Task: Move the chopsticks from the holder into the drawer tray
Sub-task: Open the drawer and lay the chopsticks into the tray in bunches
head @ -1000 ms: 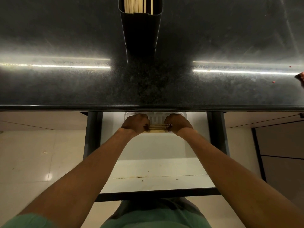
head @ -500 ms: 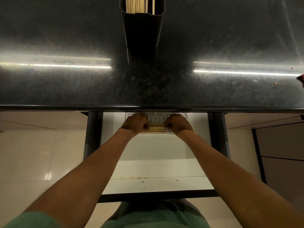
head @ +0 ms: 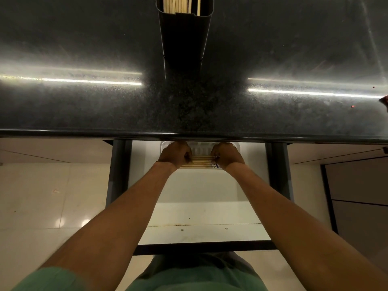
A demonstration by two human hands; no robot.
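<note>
A bundle of pale wooden chopsticks (head: 199,161) lies crosswise, level, over the clear plastic drawer tray (head: 199,148) at the back of the open white drawer (head: 201,213). The left hand (head: 176,153) is curled into a fist round the bundle's left end, and the right hand (head: 226,153) is curled round its right end, so the sticks span the gap between the two hands. Whether the bundle already touches the tray cannot be told. Above the drawer runs the glossy black speckled stone table (head: 84,106). On it, at the far edge, stands a tall dark rectangular holder (head: 184,38) with more pale chopsticks (head: 178,5) upright inside.
</note>
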